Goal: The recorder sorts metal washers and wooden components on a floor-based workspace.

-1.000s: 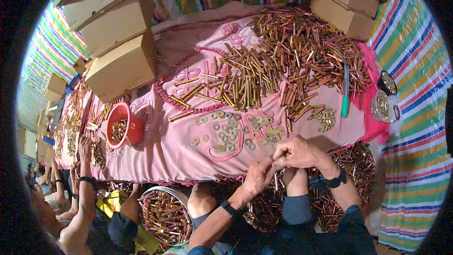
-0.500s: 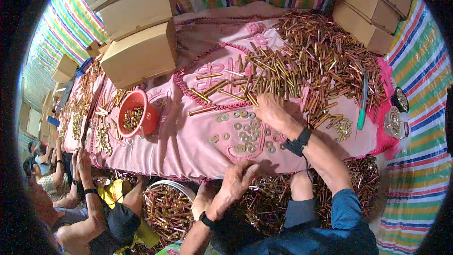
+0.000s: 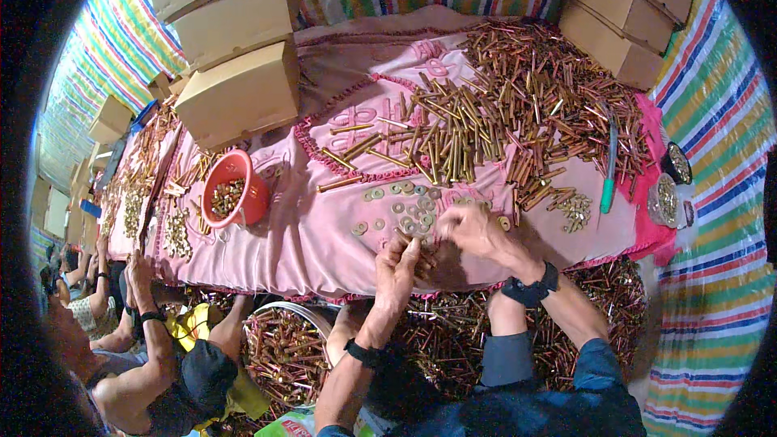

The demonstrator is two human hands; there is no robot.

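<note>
My left hand is raised just over the table's front edge, its thumb and fingers closed together; what they pinch, if anything, I cannot make out. Close by, over the washers, my right hand has its fingers curled in, and any small thing in them is hidden. Flat round metal washers lie loose on the pink cloth beyond both hands. Farther off, slim brass-coloured metal rods lie in a big heap, with a few set apart on its left side.
A red bucket with small metal pieces stands left. A green-handled tool lies right, near a small-parts pile. Cardboard boxes are stacked behind. Co-workers' arms are at left. More rods fill a white tub below.
My right hand has drawn back from the rod heap toward my left hand. My left hand has risen a little, its thumb and fingers coming together.
</note>
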